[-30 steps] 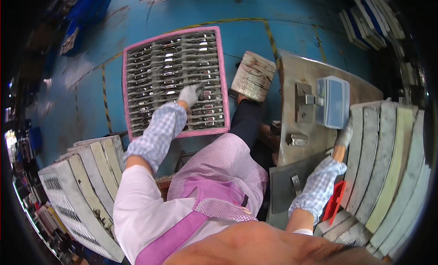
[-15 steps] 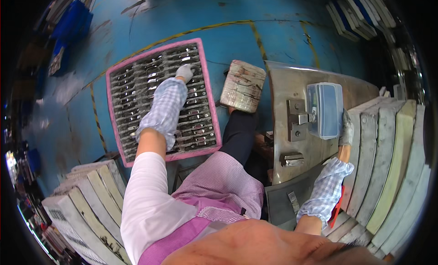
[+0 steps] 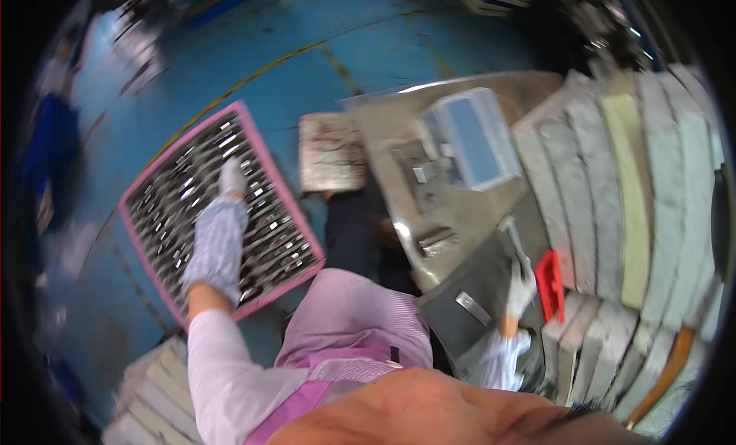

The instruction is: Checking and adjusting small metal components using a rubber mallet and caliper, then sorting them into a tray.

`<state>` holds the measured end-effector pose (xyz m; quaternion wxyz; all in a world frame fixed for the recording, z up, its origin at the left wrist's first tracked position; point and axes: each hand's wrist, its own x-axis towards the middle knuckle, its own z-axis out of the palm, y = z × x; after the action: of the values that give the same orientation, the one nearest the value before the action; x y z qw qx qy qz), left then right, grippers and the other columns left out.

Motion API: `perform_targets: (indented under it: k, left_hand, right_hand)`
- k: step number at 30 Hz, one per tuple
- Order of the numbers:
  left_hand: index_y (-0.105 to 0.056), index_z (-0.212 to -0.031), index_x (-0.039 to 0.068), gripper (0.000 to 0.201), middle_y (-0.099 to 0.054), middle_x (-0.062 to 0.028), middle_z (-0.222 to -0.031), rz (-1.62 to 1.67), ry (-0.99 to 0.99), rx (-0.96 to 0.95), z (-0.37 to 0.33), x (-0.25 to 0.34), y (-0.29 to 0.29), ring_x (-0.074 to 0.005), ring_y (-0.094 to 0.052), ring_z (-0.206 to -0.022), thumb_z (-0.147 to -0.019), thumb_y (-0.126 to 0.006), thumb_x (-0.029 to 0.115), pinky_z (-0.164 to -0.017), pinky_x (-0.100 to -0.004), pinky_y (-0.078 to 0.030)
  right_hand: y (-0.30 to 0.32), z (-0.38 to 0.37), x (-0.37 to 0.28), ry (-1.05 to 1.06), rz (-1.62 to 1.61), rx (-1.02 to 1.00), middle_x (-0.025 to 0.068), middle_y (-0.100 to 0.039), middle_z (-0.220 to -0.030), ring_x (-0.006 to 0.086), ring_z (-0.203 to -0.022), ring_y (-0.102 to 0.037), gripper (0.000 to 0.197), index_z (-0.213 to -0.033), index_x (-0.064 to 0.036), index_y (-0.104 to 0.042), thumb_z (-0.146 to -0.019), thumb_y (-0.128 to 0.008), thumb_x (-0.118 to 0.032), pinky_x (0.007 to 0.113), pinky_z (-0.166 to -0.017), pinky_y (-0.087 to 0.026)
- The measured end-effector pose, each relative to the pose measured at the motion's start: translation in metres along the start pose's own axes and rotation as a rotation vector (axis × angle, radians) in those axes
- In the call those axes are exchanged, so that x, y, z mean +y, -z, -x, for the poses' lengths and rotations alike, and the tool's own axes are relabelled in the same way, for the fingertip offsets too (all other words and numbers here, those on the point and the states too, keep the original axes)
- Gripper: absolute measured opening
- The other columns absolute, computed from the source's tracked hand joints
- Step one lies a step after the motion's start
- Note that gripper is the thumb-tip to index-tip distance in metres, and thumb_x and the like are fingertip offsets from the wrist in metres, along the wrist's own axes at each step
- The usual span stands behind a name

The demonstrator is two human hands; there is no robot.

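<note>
My left hand [image 3: 231,177], in a white glove, rests over a pink-rimmed tray [image 3: 264,150] filled with rows of small shiny metal parts in grey lining. Blur hides whether its fingers hold one. At the right, my gloved right hand [image 3: 522,290] is closed on a slim grey metal tool [image 3: 518,242], its exact kind smeared by motion. Below that tool lies a dark grey mat [image 3: 456,341] with a small flat metal piece [image 3: 473,308] on it. A red plastic thing [image 3: 549,285] sits just right of this hand.
A metal-topped bench [image 3: 383,150] bears a clear lidded box [image 3: 479,142], a metal block fixture [image 3: 418,177] and a smaller metal block [image 3: 437,241]. Grey and yellowish padded slabs [image 3: 632,192] stand in a row at the right. A worn taped block [image 3: 331,154] is left of the bench.
My right hand has come back from beside the clear box to above the dark mat, with the slim tool now visible. My left hand stays over the tray. The whole view has turned.
</note>
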<state>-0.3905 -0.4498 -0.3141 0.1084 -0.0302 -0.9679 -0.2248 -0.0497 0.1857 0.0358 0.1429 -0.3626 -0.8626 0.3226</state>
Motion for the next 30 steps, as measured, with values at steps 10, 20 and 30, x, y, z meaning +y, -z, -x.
perform_targets:
  k: [10,20,30]
  left_hand:
    - [-0.072,-0.108,0.009,0.02,-0.075,-0.0188,-0.106,-0.395,0.346,0.019,-0.062,-0.037,0.067,-0.0361,-0.074,-0.098,-0.093,-0.06,0.016,-0.084,-0.0512,-0.059]
    - [-0.072,-0.123,0.018,0.036,-0.075,-0.0198,-0.103,-0.185,0.233,-0.24,-0.041,0.109,0.107,-0.0402,-0.072,-0.098,-0.096,-0.063,0.04,-0.087,-0.0486,-0.057]
    - [-0.074,-0.095,0.007,0.02,-0.072,-0.0098,-0.086,0.512,-0.765,-0.714,0.224,0.477,0.218,-0.0309,-0.07,-0.074,-0.081,-0.082,0.019,-0.065,-0.0393,-0.056]
  right_hand:
    - [-0.04,0.096,0.035,0.034,-0.008,0.132,0.0167,-0.067,-0.121,0.0318,-0.111,-0.064,0.03,-0.123,0.0004,-0.071,-0.1,-0.058,-0.013,0.04,-0.101,-0.047]
    - [-0.004,0.106,0.047,0.002,0.059,0.165,0.0121,-0.071,-0.115,0.0312,-0.11,-0.065,0.026,-0.118,-0.0094,-0.076,-0.094,-0.064,-0.014,0.04,-0.1,-0.049]
    - [-0.011,0.162,-0.032,0.518,0.05,-0.462,0.0065,-0.075,-0.101,0.0254,-0.09,-0.073,0.043,-0.136,-0.0131,-0.065,-0.093,-0.067,-0.021,0.038,-0.08,-0.058]
